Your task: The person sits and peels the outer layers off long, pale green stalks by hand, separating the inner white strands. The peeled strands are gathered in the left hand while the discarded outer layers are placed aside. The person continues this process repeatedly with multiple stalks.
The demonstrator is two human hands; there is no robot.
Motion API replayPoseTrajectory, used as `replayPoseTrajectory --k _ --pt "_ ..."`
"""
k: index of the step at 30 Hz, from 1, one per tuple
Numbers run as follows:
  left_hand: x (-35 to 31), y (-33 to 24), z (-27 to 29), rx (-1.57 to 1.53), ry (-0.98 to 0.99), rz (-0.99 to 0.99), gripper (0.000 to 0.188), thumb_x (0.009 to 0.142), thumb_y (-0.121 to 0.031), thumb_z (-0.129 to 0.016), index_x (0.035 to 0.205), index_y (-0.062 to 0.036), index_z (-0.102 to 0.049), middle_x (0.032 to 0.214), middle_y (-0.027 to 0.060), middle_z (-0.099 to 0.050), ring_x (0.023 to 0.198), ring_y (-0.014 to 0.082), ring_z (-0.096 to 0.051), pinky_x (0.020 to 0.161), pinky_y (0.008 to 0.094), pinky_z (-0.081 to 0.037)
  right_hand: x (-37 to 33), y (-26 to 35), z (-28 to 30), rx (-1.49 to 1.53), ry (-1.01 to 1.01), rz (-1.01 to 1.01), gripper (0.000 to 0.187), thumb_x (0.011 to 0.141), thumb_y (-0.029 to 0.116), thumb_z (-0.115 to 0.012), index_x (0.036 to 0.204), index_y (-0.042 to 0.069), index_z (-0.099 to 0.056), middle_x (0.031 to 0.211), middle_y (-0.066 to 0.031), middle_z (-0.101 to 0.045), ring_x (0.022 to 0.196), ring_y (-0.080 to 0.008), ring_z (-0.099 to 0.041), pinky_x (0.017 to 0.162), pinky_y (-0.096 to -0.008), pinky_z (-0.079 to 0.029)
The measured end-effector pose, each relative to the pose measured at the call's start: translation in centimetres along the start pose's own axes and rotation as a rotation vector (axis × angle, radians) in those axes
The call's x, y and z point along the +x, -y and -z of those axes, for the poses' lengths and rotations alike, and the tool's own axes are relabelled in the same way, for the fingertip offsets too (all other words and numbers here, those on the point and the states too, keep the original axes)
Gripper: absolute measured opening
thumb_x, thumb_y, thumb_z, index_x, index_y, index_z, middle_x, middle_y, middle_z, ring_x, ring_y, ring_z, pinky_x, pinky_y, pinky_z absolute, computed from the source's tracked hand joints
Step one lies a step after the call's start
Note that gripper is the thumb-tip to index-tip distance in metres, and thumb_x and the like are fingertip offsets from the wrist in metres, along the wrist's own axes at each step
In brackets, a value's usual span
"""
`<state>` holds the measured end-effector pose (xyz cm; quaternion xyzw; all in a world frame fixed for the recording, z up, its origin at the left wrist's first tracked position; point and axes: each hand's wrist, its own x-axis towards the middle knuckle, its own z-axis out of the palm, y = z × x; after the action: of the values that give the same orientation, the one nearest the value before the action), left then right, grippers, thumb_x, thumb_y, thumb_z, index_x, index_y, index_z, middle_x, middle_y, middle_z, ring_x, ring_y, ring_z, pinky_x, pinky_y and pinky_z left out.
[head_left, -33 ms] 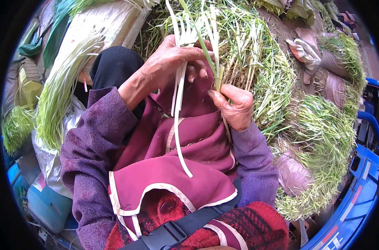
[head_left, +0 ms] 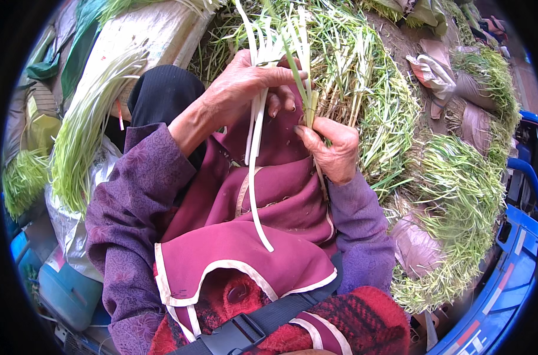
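Note:
My left hand is closed around several long pale leaves that look like garlic chives. Their ends hang down over the maroon apron on my lap. Close to its right, my right hand pinches the brownish base of a chive stalk between thumb and forefinger. Pale blades and one green leaf rise from that stalk, the green leaf lying by my left fingertips. Beyond both hands spreads a heap of loose green chives.
A bundle of pale chives drapes over a pale board-like surface at the left. More chive bunches, some wrapped in cloth, lie to the right beside a blue plastic-looking edge. A teal container stands lower left.
The green leaf by my left fingertips has shifted and bent slightly, and its upper part is blurred. Both hands stay nearly where they were.

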<state>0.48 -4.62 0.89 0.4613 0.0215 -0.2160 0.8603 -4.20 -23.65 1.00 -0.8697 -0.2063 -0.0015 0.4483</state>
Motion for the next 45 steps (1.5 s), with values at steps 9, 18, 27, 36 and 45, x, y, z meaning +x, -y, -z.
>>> replayPoseTrajectory --k 9,18,27,36,45 --pt "0.3 1.3 -1.3 0.155 -0.122 -0.125 0.019 0.081 -0.013 -0.064 0.088 0.0039 -0.065 0.064 0.0035 -0.06 0.041 0.0055 -0.048 0.038 0.0182 -0.04 2.2 0.0 -1.2 1.022 -0.171 -0.439 0.017 0.079 0.008 -0.068 0.093 -0.001 -0.067 0.08 -0.0032 -0.065 0.072 -0.007 -0.058 0.065 -0.0192 -0.046" --pt "0.4 1.7 -1.6 0.088 -0.212 -0.022 0.037 0.085 -0.003 -0.057 0.12 0.0063 -0.048 0.089 0.0118 -0.063 0.046 0.003 -0.041 0.04 0.016 -0.037 -6.4 -9.7 -1.7 -0.209 -0.171 -0.072 0.009 0.079 0.013 -0.063 0.078 0.005 -0.067 0.064 -0.0083 -0.057 0.059 -0.0191 -0.058 0.049 -0.0289 -0.044" --pt "0.8 2.6 -1.8 0.13 -0.207 -0.143 0.013 0.082 -0.006 -0.062 0.089 0.0044 -0.064 0.054 0.0022 -0.054 0.04 0.0073 -0.048 0.036 0.0196 -0.04 -16.3 -13.9 1.6 -0.093 -0.129 -0.639 0.012 0.077 0.007 -0.065 0.088 0.008 -0.068 0.076 -0.0074 -0.066 0.064 -0.0163 -0.062 0.057 -0.0284 -0.05" --pt "0.2 2.6 -2.0 0.184 -0.205 -0.267 0.011 0.079 -0.009 -0.065 0.078 0.0012 -0.06 0.058 0.0025 -0.057 0.041 0.0063 -0.05 0.036 0.0187 -0.041 4.2 -0.2 0.1 0.43 -0.126 -0.186 0.018 0.077 0.007 -0.069 0.092 -0.002 -0.064 0.067 0.0016 -0.056 0.058 -0.003 -0.049 0.049 -0.0181 -0.039" --pt "0.5 1.8 -0.7 -0.004 -0.276 -0.297 0.009 0.075 -0.001 -0.067 0.074 0.0009 -0.059 0.056 0.0039 -0.056 0.04 0.0095 -0.052 0.034 0.0209 -0.042 -2.6 -4.3 1.6 -0.155 -0.387 -0.193 0.007 0.075 0.0 -0.065 0.082 -0.002 -0.065 0.061 -0.0039 -0.058 0.052 -0.0056 -0.049 0.045 -0.0221 -0.039"
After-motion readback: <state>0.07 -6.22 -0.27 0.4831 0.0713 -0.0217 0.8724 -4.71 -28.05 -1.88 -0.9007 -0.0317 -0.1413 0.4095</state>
